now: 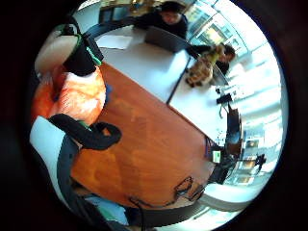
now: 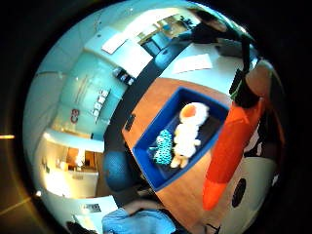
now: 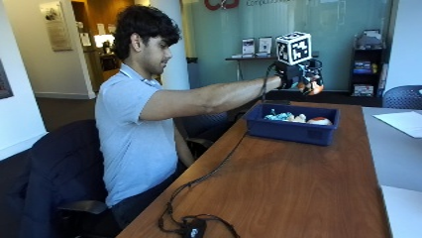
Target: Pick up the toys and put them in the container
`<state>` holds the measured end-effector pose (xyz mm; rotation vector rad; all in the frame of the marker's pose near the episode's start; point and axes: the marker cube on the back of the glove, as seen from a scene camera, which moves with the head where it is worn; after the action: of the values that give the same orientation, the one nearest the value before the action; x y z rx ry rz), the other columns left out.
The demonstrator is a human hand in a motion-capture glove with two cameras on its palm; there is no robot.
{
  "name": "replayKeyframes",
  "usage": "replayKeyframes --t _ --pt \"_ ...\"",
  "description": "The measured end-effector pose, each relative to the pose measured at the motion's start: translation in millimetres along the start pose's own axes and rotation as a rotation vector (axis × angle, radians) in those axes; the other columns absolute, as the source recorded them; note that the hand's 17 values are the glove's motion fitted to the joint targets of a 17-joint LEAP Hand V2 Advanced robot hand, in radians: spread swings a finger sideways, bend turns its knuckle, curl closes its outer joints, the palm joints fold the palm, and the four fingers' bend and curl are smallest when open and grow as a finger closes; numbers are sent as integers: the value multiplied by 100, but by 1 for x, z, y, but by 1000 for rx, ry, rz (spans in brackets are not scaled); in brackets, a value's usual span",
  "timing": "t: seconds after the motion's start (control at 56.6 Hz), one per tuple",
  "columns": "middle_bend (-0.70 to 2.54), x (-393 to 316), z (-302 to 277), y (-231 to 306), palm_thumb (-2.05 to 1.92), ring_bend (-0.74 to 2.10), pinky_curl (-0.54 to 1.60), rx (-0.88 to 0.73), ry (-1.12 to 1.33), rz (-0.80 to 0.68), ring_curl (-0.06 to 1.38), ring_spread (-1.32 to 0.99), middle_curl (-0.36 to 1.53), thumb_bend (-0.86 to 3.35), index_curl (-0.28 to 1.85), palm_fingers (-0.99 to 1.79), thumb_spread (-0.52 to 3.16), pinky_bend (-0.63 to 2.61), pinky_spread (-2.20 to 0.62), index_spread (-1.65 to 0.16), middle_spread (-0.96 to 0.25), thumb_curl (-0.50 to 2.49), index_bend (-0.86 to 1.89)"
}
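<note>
I'm in the carry step: my right hand [image 3: 300, 79] is raised above the blue container [image 3: 292, 130] at the far end of the wooden surface [image 3: 290, 183], my fingers [image 1: 91, 134] curled round an orange toy [image 2: 229, 146]. It looks carrot-like, its long axis running out past my fingers, the narrow tip pointing down toward the surface just beside the container. Below my fingers, the container already holds a teal toy [image 2: 163, 147] and a cream plush toy [image 2: 189, 129]. Next, I judge, I should lower over the container's free part and uncurl to drop it in.
</note>
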<state>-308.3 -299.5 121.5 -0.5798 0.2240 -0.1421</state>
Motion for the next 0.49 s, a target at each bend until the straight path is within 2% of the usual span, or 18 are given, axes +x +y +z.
replayKeyframes --t 0.124,0.247,0.318,0.353,0.389,0.495 --pt "17 -53 19 -5 84 69 35 -50 79 -138 42 -5 24 122 65 81 159 114 -35 -28 0 83 49" --pt "17 -84 45 -12 81 68 36 -164 226 -172 42 -5 24 126 65 78 160 116 -35 -29 0 84 44" --pt "19 -77 47 -3 65 77 42 -264 336 -161 46 -6 26 123 54 41 164 132 -33 -32 0 74 -2" --pt "18 -72 47 1 47 76 45 -284 373 -156 46 -5 26 116 48 21 165 141 -31 -32 1 65 -9" --pt "20 -67 47 4 27 73 45 -291 392 -149 46 -4 27 106 44 11 164 146 -29 -33 2 55 -5" --pt "25 -54 47 9 -7 73 43 -286 372 -142 41 -2 29 81 33 9 153 148 -23 -34 2 39 6"
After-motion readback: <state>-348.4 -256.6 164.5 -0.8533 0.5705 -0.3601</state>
